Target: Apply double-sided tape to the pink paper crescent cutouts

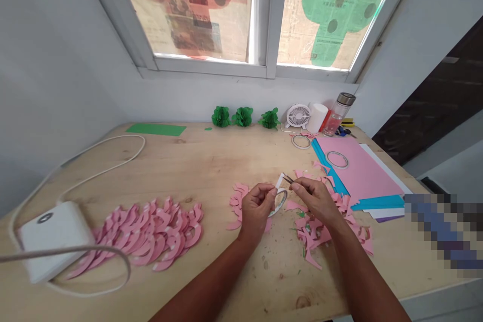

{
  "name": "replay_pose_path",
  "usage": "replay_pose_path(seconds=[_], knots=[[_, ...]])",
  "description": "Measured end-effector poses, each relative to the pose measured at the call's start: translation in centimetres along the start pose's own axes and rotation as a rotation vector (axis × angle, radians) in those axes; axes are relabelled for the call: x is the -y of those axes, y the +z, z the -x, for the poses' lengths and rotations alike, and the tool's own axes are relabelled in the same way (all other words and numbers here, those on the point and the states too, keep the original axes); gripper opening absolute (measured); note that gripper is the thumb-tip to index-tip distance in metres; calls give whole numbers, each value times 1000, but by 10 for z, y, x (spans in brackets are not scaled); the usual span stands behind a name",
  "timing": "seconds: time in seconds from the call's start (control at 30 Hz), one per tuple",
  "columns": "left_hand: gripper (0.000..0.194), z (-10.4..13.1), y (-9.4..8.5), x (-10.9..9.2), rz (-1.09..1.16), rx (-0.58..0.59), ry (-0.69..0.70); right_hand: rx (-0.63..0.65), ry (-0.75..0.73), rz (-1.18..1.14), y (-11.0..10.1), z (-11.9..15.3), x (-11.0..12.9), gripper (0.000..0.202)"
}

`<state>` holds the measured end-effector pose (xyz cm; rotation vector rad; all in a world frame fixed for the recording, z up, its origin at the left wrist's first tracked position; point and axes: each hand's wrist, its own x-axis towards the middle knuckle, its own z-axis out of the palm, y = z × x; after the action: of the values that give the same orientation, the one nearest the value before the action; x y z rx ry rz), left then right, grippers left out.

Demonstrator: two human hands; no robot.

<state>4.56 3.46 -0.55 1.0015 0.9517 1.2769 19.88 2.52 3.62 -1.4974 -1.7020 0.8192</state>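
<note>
My left hand (258,206) is closed, thumb against fingers, on a roll of white tape (279,203). A short white strip of the tape (279,180) sticks up from between the fingertips. My right hand (314,197) grips a small dark tool with two thin tips (288,179); its handle is hidden in the fingers. Those tips meet the upper end of the strip. Beside my left hand lie curved pink paper pieces (237,198). Pink paper scraps (315,234), with bits of green among them, lie under and around my right hand.
A large heap of curved pink pieces (162,234) is at left, beside a white box (56,241) with a cable. Green paper balls (242,116), a small fan (298,115) and a bottle (339,114) stand at the back. Coloured sheets (362,168) bear another tape roll (337,160).
</note>
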Motion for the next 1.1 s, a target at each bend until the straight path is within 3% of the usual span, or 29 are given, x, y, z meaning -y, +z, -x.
replay_pose_path(seconds=[0.53,1.1], knots=[[26,1,2,3,11,62,-28,-1,-23,-8,1,1,1,37],[25,1,2,1,-4,36,-31,15,-44,-28,1,2,1,38]])
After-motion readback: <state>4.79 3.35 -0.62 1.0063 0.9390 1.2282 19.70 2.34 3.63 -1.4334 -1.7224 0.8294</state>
